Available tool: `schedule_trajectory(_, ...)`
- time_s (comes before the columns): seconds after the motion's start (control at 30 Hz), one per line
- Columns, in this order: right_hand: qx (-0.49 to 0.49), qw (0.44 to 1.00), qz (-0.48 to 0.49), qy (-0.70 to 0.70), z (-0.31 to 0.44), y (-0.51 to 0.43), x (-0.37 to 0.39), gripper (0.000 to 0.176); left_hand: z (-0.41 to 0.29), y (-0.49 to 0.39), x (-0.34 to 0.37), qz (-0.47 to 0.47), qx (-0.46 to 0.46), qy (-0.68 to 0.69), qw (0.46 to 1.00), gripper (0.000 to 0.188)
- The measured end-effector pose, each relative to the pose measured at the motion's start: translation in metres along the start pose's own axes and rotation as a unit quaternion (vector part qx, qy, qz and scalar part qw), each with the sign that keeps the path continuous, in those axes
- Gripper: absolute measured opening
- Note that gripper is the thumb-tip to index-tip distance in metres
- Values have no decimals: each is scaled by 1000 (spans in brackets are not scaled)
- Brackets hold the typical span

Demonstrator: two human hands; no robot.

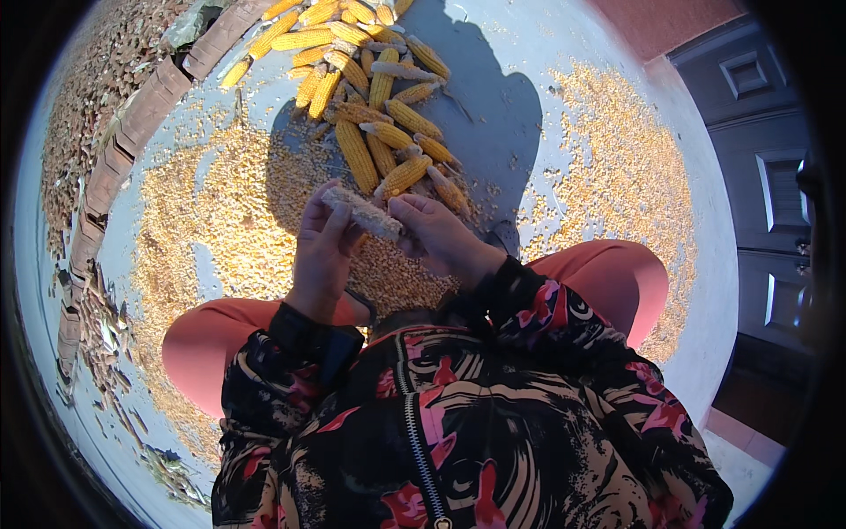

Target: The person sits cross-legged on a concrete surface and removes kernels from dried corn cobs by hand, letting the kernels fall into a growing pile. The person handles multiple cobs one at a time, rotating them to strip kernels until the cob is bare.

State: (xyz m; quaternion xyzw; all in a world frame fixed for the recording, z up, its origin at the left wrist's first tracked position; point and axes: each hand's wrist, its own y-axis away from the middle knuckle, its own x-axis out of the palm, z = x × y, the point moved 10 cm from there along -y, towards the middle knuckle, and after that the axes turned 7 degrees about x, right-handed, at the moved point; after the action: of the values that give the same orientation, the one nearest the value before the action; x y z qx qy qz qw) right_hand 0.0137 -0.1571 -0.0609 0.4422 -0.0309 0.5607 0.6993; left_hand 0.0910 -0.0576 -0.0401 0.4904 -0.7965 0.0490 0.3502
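A pale, bare corn cob (365, 213) lies slantwise between my hands, above the loose kernels. My left hand (326, 241) grips its upper left end, thumb on top. My right hand (433, 233) has its fingers at the lower right end; the fingertips underneath are partly hidden. Just beyond the cob, yellow ears of corn (357, 157) lie in a heap, with a few stripped cobs (404, 71) among them. Loose corn kernels (403, 274) cover the ground under my hands and between my legs.
Kernels (621, 152) spread wide on the right, with more on the left (218, 218). A curved row of bricks (155, 99) borders the left side, with brownish pieces (86, 112) beyond it. A dark panelled door (760, 159) stands at the right. My bent legs (608, 278) flank the kernels.
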Motion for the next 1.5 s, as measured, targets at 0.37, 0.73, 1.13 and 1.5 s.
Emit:
schedule_trajectory(0.37,-80,805,-195,554,-54,-65,-160,36,-173,89,63,233,405,-636,615,29)
schedule_trajectory(0.73,1,785,-218,580,-60,-84,-176,34,-494,188,-181,-277,250,-854,362,38)
schedule_trajectory(1.13,-161,660,-103,727,-68,-94,-99,29,-115,-30,16,241,146,-632,722,28)
schedule_trajectory(1.5,-95,501,-13,860,-131,-217,-69,35,-112,-45,14,227,104,-631,734,28)
